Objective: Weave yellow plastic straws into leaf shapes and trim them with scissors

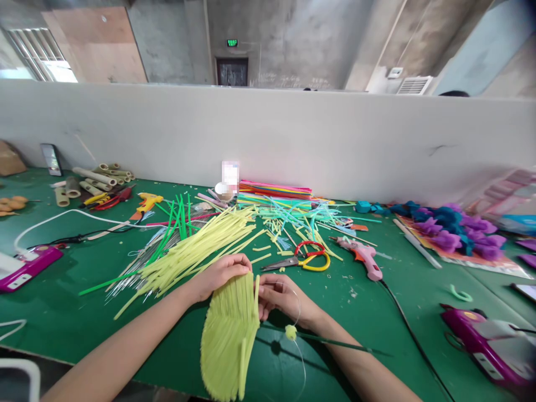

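Observation:
A curved panel of yellow-green pipe cleaners (229, 340), laid side by side, hangs over the table's front edge. My left hand (226, 274) grips its upper end, fingers closed over the top. On the other side, my right hand (278, 298) has its fingers bent at the panel's right edge, around a single upright pipe cleaner (257, 290). A thin clear line loops by the right wrist, and a small yellow-green ball (290, 333) sits on it. Behind the left hand lies a loose heap of yellow-green pipe cleaners (201, 245).
Scissors (299, 259) with red and yellow handles lie just beyond my hands. A pink glue gun (362, 257) rests to the right, its cord running forward. Purple power strips (31, 271) sit at both sides. Bamboo pieces (98, 178), a yellow glue gun (148, 202) and purple flowers (456, 229) stand farther back.

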Motion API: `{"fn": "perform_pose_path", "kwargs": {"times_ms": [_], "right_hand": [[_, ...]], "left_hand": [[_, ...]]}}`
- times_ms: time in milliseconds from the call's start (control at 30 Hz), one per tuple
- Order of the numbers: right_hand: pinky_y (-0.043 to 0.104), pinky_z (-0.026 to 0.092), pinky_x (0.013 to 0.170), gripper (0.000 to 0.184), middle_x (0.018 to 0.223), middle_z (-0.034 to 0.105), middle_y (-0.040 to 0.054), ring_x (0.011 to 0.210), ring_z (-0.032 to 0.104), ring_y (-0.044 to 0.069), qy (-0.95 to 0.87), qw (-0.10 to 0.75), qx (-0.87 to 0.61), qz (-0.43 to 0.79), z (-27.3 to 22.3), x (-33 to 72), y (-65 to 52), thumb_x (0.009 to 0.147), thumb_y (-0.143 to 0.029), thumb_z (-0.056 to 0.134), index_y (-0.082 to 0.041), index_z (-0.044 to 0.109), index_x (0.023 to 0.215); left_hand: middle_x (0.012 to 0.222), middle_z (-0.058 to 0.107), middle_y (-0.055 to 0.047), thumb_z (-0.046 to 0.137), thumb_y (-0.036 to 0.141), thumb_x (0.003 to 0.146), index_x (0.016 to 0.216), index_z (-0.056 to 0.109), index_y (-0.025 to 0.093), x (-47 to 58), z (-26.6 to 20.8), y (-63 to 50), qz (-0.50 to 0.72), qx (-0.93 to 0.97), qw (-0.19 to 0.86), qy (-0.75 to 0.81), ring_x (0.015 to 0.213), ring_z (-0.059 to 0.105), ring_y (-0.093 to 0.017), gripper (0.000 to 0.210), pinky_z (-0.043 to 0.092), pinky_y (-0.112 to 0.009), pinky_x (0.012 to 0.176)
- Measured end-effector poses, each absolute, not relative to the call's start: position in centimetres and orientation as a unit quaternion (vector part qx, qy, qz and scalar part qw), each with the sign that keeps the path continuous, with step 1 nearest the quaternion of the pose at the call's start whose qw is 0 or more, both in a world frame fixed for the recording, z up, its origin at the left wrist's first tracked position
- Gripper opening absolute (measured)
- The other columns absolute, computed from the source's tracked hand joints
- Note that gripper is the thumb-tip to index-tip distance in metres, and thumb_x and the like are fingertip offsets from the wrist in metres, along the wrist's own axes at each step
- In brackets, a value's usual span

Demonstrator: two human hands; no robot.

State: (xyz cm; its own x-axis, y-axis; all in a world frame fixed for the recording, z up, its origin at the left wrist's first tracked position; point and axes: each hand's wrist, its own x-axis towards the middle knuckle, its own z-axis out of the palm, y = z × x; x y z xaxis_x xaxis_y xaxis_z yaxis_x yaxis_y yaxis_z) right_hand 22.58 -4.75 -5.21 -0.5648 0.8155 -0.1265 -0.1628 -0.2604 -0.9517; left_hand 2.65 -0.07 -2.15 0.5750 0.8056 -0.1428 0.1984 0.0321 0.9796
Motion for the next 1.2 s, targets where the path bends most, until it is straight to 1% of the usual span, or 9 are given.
{"fn": "perform_pose_path", "kwargs": {"times_ms": [167, 367, 533, 667, 733, 867, 933, 1033, 1200], "right_hand": [[0.024, 0.052, 0.051, 0.05, 0.061, 0.067, 0.0018, 0.054, 0.065, 0.014, -0.501, 0.353, -0.341, 0.713, -5.4, 22.3, -4.8, 0.074, -0.053, 0.07, -0.013, 0.056, 0.1], [0.023, 0.052, 0.049, 0.044, 0.061, 0.067, 0.0014, 0.053, 0.066, 0.014, -0.498, 0.36, -0.336, 0.714, -5.7, 22.2, -4.8, 0.073, -0.049, 0.072, -0.014, 0.056, 0.093], [0.024, 0.055, 0.056, 0.041, 0.066, 0.068, 0.0018, 0.057, 0.067, 0.013, -0.497, 0.356, -0.331, 0.719, -5.5, 22.7, -4.7, 0.075, -0.046, 0.072, -0.012, 0.06, 0.095], [0.024, 0.056, 0.063, 0.038, 0.081, 0.071, 0.0064, 0.067, 0.069, 0.013, -0.509, 0.338, -0.344, 0.713, -5.0, 23.7, -4.4, 0.08, -0.044, 0.068, -0.013, 0.06, 0.101], [0.024, 0.056, 0.065, 0.038, 0.087, 0.071, 0.0077, 0.07, 0.07, 0.013, -0.503, 0.364, -0.366, 0.693, -4.7, 24.3, -4.0, 0.081, -0.044, 0.067, -0.014, 0.06, 0.103], [0.023, 0.055, 0.065, 0.038, 0.087, 0.07, 0.0071, 0.07, 0.069, 0.012, -0.487, 0.428, -0.411, 0.641, -4.2, 25.1, -3.4, 0.083, -0.048, 0.063, -0.015, 0.061, 0.102], [0.024, 0.055, 0.065, 0.039, 0.087, 0.07, 0.007, 0.069, 0.069, 0.013, -0.496, 0.419, -0.422, 0.632, -4.1, 25.1, -3.3, 0.083, -0.05, 0.061, -0.015, 0.06, 0.102], [0.025, 0.055, 0.061, 0.043, 0.084, 0.07, 0.0059, 0.067, 0.069, 0.015, -0.525, 0.371, -0.426, 0.637, -4.3, 24.4, -3.6, 0.08, -0.053, 0.063, -0.015, 0.06, 0.099], [0.021, 0.049, 0.046, 0.045, 0.072, 0.067, 0.0024, 0.055, 0.066, 0.013, -0.566, 0.321, -0.41, 0.639, -5.1, 22.8, -4.1, 0.075, -0.057, 0.065, -0.014, 0.06, 0.084]], "left_hand": [[0.074, 0.054, 0.002, 0.053, 0.033, 0.082, 0.081, 0.058, 0.018, 2.7, -2.2, -0.1, 0.251, 0.645, 0.62, 0.37, 0.071, 0.046, -0.014, 0.016, 0.036, -0.023, 0.065], [0.073, 0.054, 0.002, 0.058, 0.034, 0.08, 0.082, 0.06, 0.017, 2.6, -2.4, -0.1, 0.258, 0.633, 0.629, 0.37, 0.069, 0.046, -0.013, 0.018, 0.036, -0.022, 0.063], [0.077, 0.058, 0.001, 0.064, 0.041, 0.078, 0.087, 0.061, 0.017, 2.5, -2.3, 0.1, 0.267, 0.596, 0.653, 0.383, 0.069, 0.051, -0.013, 0.026, 0.038, -0.021, 0.062], [0.07, 0.058, 0.002, 0.069, 0.045, 0.074, 0.087, 0.059, 0.018, 2.0, -2.5, 0.4, 0.271, 0.551, 0.677, 0.406, 0.061, 0.052, -0.012, 0.031, 0.038, -0.021, 0.056], [0.069, 0.058, 0.002, 0.07, 0.045, 0.073, 0.086, 0.058, 0.019, 1.7, -2.7, 0.7, 0.267, 0.534, 0.688, 0.412, 0.059, 0.053, -0.012, 0.032, 0.039, -0.021, 0.055], [0.072, 0.062, 0.001, 0.073, 0.046, 0.071, 0.087, 0.061, 0.018, 1.5, -2.9, 1.1, 0.25, 0.552, 0.67, 0.429, 0.064, 0.056, -0.013, 0.034, 0.041, -0.022, 0.059], [0.074, 0.063, 0.001, 0.073, 0.047, 0.071, 0.085, 0.063, 0.017, 1.7, -3.0, 1.1, 0.246, 0.583, 0.647, 0.426, 0.068, 0.057, -0.014, 0.034, 0.041, -0.021, 0.061], [0.074, 0.063, 0.0, 0.073, 0.048, 0.07, 0.082, 0.065, 0.016, 2.0, -3.0, 0.9, 0.243, 0.615, 0.628, 0.41, 0.069, 0.058, -0.014, 0.036, 0.041, -0.02, 0.06], [0.071, 0.064, 0.0, 0.071, 0.051, 0.071, 0.087, 0.064, 0.017, 2.1, -2.9, 0.6, 0.231, 0.572, 0.673, 0.408, 0.06, 0.059, -0.014, 0.038, 0.043, -0.021, 0.055]]}}
